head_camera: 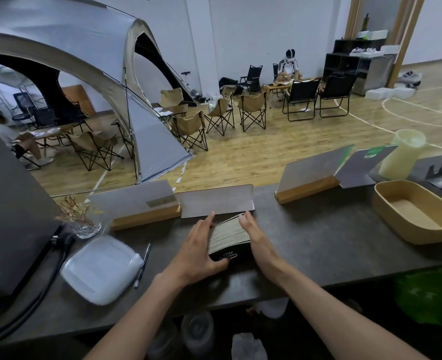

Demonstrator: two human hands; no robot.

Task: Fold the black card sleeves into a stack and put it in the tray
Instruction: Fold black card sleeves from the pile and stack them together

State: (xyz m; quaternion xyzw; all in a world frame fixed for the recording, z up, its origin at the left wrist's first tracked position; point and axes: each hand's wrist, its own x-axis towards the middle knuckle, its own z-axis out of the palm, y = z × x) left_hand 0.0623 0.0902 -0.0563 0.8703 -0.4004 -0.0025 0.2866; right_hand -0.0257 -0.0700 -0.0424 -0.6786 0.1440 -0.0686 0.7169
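A fanned stack of black card sleeves (227,236) with pale edges lies on the dark counter, in the middle, just in front of a grey sign card. My left hand (201,245) presses flat against its left side, thumb near the black front sleeve with white print. My right hand (256,235) presses flat against its right side, fingers straight. Between the two palms the stack is squeezed together. The tan tray (386,203) stands at the far right of the counter, with nothing in it.
A white plastic lidded box (100,268) and a pen (142,266) lie at the left. A glass with gold sticks (84,219), wooden-based sign holders (144,219) (305,189) and a pale cup (401,154) line the back edge. A black cable (46,281) runs at far left.
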